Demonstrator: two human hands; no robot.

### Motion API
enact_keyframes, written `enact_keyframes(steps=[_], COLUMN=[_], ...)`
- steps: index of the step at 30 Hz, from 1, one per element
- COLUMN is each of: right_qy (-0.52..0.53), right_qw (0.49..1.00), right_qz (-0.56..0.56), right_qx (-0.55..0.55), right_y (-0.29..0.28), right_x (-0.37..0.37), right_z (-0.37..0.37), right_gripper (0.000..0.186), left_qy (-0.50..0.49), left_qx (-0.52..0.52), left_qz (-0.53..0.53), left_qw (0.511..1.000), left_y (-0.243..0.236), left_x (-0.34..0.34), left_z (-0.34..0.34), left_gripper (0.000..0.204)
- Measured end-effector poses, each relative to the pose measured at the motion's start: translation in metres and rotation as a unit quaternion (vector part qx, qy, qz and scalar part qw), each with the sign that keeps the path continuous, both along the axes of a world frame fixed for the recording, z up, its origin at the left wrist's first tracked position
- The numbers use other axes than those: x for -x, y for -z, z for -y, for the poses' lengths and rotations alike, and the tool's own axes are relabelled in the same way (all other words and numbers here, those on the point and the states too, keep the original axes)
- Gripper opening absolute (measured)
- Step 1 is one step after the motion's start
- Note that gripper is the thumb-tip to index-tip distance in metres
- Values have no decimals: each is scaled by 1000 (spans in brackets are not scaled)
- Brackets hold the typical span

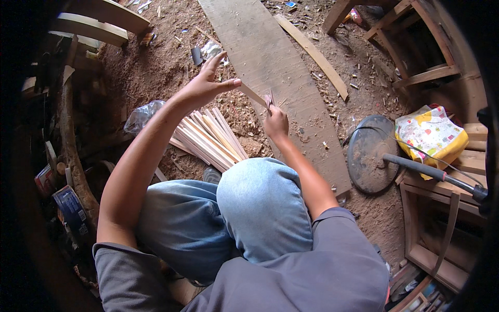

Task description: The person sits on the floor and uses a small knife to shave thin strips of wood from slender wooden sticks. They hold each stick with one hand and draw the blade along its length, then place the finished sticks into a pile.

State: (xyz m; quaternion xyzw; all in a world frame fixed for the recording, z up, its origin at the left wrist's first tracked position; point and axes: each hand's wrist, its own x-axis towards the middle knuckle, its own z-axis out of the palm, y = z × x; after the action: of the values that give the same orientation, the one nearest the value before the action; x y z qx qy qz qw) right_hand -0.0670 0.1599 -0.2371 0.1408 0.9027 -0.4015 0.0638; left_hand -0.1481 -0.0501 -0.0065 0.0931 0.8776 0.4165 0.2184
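Note:
My left hand (210, 83) is raised with its fingers and thumb spread apart. Its thumb tip meets the upper end of a thin wooden strip (253, 95); whether it presses on the strip I cannot tell. At the strip's lower end, my right hand (276, 124) is closed round it. A small greyish-pink flat piece (268, 99) shows at those fingers, too small to name. Below my left forearm lies a bundle of pale wooden strips (210, 136) on the sawdust-covered ground, beside my bent knee.
A long board (291, 78) runs along the ground, with a curved wooden slat (314, 54) to its right. On the right are a dusty round base with a pole (371, 156), a yellow patterned bag (434, 136) and wooden frames (431, 255). A clear plastic bag (143, 117) lies left.

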Motion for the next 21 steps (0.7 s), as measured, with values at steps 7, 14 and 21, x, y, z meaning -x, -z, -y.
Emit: enact_keyframes(steps=[7,14,21], right_qy=[1,19,7], right_qw=[999,995,994], right_qz=[45,101,109], right_qx=[-29,-5,0], right_y=[5,0,-4], right_x=[4,-1,3], right_z=[-7,-7,-12], right_gripper=[28,26,34], left_qy=[6,13,13], left_qx=[14,1,10], left_qz=[-11,-11,-6], left_qw=[1000,1000,1000], left_y=[2,2,1], left_x=[2,2,0], left_z=[1,1,0], left_gripper=[93,94,97])
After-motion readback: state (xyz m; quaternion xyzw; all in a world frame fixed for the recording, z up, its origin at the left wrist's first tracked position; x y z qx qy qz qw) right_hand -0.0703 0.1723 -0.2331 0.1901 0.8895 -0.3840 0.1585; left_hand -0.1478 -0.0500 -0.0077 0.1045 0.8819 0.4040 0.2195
